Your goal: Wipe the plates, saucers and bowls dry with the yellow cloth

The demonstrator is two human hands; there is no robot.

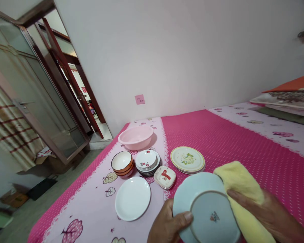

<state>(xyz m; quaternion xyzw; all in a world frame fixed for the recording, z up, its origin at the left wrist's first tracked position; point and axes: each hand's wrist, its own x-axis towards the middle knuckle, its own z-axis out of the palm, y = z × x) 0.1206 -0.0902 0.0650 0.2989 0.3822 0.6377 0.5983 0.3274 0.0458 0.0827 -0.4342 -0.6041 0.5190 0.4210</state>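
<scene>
A round plate [205,206] is tilted up in front of me, its pale underside with a small printed mark facing the camera. My left hand [168,222] grips its left rim, thumb across the underside. On the right edge, my right hand [266,209] presses a yellow cloth [239,182] against the plate, fingers closed over the folds. Just beyond the plate lie a small stack of yellow-rimmed plates [187,159] and a squarish dish [165,177] with a red mark. A white plate [133,199] rests flat to the left of my left hand.
Orange-sided bowls [122,162] are stacked beside a pile of small flowered plates [146,159]. Behind them sits a pink basin [136,137]. All rest on a bed with a pink patterned sheet [192,128]. Pillows [288,96] lie at far right; a door [40,87] stands at left.
</scene>
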